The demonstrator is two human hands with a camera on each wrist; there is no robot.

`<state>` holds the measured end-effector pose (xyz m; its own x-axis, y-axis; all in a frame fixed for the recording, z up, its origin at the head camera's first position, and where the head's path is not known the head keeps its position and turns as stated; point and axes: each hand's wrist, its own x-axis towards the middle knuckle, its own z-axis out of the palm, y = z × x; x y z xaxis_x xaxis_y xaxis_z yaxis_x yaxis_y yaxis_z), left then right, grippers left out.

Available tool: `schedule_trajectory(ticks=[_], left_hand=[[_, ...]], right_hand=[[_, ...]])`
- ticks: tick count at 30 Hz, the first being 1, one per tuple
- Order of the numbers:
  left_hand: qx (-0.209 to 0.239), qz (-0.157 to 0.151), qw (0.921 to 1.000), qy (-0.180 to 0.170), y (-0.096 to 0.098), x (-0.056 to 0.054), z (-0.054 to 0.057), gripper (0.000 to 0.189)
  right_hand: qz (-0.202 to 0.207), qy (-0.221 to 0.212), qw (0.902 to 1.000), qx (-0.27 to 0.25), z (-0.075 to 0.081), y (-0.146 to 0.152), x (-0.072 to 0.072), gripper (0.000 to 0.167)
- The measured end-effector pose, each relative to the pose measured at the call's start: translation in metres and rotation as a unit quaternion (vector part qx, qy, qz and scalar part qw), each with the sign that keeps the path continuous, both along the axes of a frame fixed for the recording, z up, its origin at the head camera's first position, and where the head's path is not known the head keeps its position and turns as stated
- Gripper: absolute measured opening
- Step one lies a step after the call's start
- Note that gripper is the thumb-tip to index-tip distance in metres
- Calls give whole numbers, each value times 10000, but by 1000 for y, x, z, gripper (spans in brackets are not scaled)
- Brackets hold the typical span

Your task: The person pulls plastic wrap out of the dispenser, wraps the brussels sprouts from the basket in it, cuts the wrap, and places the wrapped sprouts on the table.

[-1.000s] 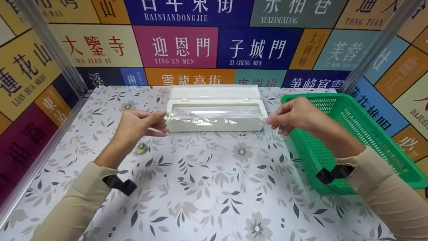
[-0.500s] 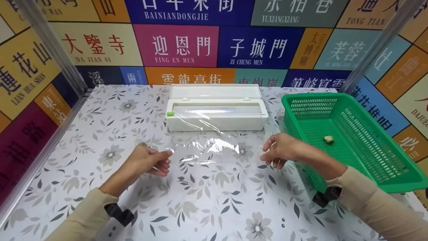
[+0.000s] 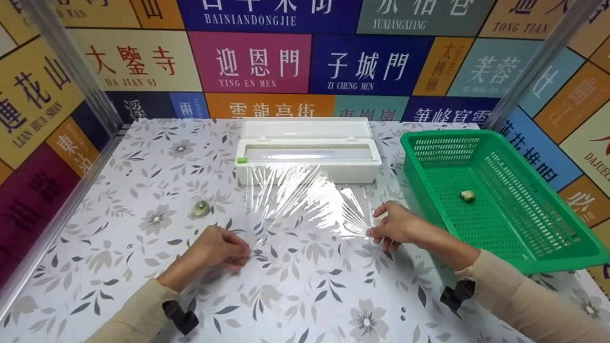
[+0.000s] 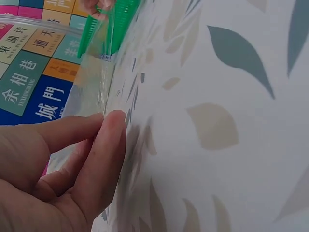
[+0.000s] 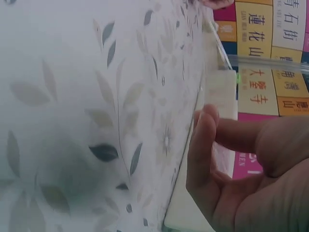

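Observation:
A sheet of clear plastic wrap (image 3: 305, 205) stretches toward me from a white wrap dispenser box (image 3: 310, 174), whose lid (image 3: 305, 128) stands open at the back. My left hand (image 3: 217, 252) pinches the sheet's near left corner between thumb and finger; the left wrist view shows the fingertips (image 4: 113, 121) pressed together on the film. At the near right corner my right hand (image 3: 393, 226) pinches the wrap the same way, close over the table, its fingertips (image 5: 207, 116) meeting in the right wrist view. Inside the box the roll (image 3: 305, 154) shows, with a green slider (image 3: 242, 160) at the left end.
A green plastic basket (image 3: 431, 209) stands at the right, holding a small pale lump (image 3: 467, 196). A small round greenish thing (image 3: 201, 208) sits on the floral tabletop (image 3: 305, 295) beyond my left hand. Printed panels (image 3: 248, 62) wall the back and sides.
Both hands have drawn the wrap from the box toward me and down, lengthening the sheet over the table. The small greenish thing and the basket's contents have come into sight from behind the hands.

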<state>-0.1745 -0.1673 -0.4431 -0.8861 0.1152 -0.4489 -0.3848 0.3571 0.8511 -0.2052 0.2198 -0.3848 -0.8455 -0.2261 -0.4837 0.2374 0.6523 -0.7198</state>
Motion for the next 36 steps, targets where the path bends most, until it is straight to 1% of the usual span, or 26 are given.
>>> schedule_trajectory(ticks=[3, 5, 11, 13, 16, 19, 22, 25, 29, 32, 34, 36], left_hand=[[-96, 152, 9998, -59, 1, 0, -2, 17], [-95, 222, 9997, -81, 1, -1, -3, 20], [112, 403, 9990, -180, 1, -4, -9, 37], [143, 452, 9986, -243, 1, -6, -10, 41], [139, 508, 9981, -327, 0, -8, -11, 45], [203, 538, 9978, -317, -1, -9, -12, 49], [346, 456, 9980, -285, -4, -11, -13, 52], [478, 273, 9980, -318, -7, -14, -15, 47], [385, -136, 9985, -359, -13, -20, -19, 37], [371, -457, 9974, -405, -17, -24, -21, 35], [450, -584, 9962, -460, -20, -25, -22, 35], [551, -632, 9952, -499, -21, -26, -23, 34]], right_hand=[[-138, 148, 9998, -72, -6, -4, 5, 44], [-235, 181, 9995, -129, -13, -5, 6, 41], [-527, 231, 9978, -336, -42, 2, 5, 20], [-587, 206, 9972, -418, -50, 6, 5, 16], [-621, 165, 9966, -511, -57, 11, 4, 17], [-569, 192, 9968, -526, -59, 14, 3, 20], [-483, 219, 9977, -413, -59, 16, 3, 21], [-445, 185, 9985, -248, -59, 18, 2, 21], [-476, 203, 9986, -102, -59, 18, 1, 21], [-561, 208, 9982, -97, -61, 18, 1, 22], [-598, 215, 9979, -140, -62, 18, 2, 22], [-627, 228, 9976, -176, -63, 19, 3, 22]])
